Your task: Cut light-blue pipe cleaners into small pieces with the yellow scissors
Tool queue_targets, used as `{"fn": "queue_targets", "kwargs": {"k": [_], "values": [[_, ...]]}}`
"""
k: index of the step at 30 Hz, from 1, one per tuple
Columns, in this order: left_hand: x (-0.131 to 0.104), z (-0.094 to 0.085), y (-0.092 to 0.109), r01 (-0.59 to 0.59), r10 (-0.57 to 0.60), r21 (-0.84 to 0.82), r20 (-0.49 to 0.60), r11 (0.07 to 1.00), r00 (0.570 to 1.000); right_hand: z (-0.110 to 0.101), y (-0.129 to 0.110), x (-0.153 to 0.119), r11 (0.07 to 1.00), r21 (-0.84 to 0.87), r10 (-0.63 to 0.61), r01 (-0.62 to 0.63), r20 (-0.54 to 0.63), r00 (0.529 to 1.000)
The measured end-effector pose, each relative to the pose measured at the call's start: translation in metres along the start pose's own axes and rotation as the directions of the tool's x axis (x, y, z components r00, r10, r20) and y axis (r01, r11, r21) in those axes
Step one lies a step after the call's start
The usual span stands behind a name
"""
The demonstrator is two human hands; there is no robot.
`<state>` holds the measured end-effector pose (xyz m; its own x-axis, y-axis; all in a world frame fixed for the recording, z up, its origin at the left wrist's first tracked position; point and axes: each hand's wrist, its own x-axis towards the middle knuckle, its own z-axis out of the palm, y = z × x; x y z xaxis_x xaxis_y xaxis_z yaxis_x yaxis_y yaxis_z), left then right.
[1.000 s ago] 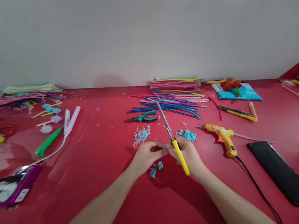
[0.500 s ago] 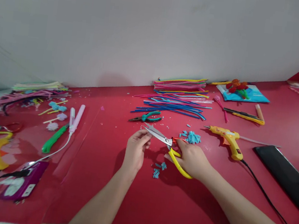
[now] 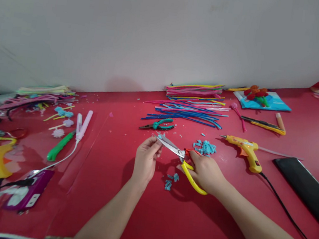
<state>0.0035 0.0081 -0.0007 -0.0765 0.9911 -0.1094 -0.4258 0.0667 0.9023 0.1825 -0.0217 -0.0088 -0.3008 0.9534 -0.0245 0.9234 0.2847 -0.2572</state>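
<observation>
My right hand (image 3: 207, 172) is wrapped round the handles of scissors (image 3: 194, 180) with yellow and orange grips. Their blades point left, slightly apart, with the tips at the fingers of my left hand (image 3: 146, 158). Those fingers are pinched together, and a small light blue bit (image 3: 159, 136) shows by the blade tips. A pile of blue cut pieces (image 3: 206, 148) lies just behind my right hand. A few more blue pieces (image 3: 168, 185) are on the red table (image 3: 102, 205) between my forearms.
Pliers (image 3: 157, 124) lie behind my hands, with coloured pipe cleaners (image 3: 192, 112) beyond. On the right are a yellow glue gun (image 3: 245, 149) and a black phone (image 3: 304, 187). A green-handled tool (image 3: 60, 146), pink styler (image 3: 83, 125) and purple power strip (image 3: 32, 193) lie left.
The whole view has shifted slightly. A small blue bit now shows at the blade tips by my left fingers. Both hands keep nearly the same pose.
</observation>
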Motion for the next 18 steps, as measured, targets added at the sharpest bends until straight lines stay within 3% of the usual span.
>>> {"fn": "queue_targets", "kwargs": {"k": [18], "values": [[0.0003, -0.0011, -0.0012, 0.007, -0.004, -0.088, 0.035, 0.996, 0.999, -0.0004, -0.0021, -0.0014, 0.999, -0.033, -0.024, 0.022, -0.04, 0.999]]}}
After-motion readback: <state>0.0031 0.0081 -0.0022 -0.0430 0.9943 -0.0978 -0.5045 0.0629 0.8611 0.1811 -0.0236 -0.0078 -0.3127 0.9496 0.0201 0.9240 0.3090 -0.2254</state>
